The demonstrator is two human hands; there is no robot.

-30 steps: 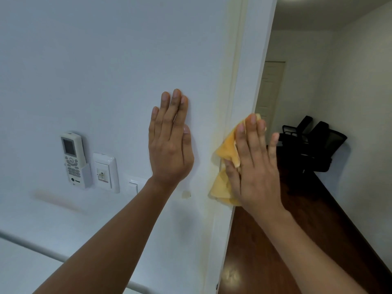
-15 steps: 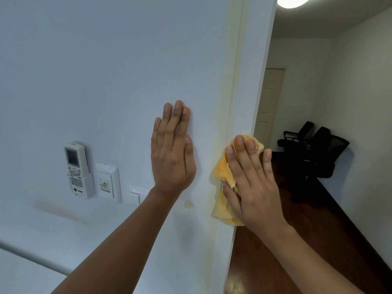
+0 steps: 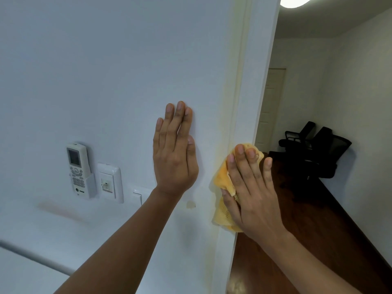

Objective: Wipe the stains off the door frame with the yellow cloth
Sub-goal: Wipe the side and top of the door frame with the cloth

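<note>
The white door frame [image 3: 252, 81] runs up the middle right, with a yellowish stain along its left edge. My right hand [image 3: 250, 187] presses the crumpled yellow cloth [image 3: 222, 181] flat against the frame at mid height, fingers pointing up. The cloth shows above the fingertips and to the left of the palm; the rest is hidden under the hand. My left hand [image 3: 175, 153] lies flat on the white wall [image 3: 106, 71] left of the frame, fingers together and pointing up, holding nothing.
A white remote in a wall holder [image 3: 78, 169], a wall socket [image 3: 109, 182] and a light switch [image 3: 137, 197] sit left of my left arm. Through the doorway are a dark wood floor [image 3: 297, 230], black office chairs [image 3: 316, 149], a closed door [image 3: 269, 107] and a ceiling lamp [image 3: 296, 1].
My right hand has slid the yellow cloth down the frame and its fingers now lie closer together. The view has tilted up slightly. My left hand stays on the wall.
</note>
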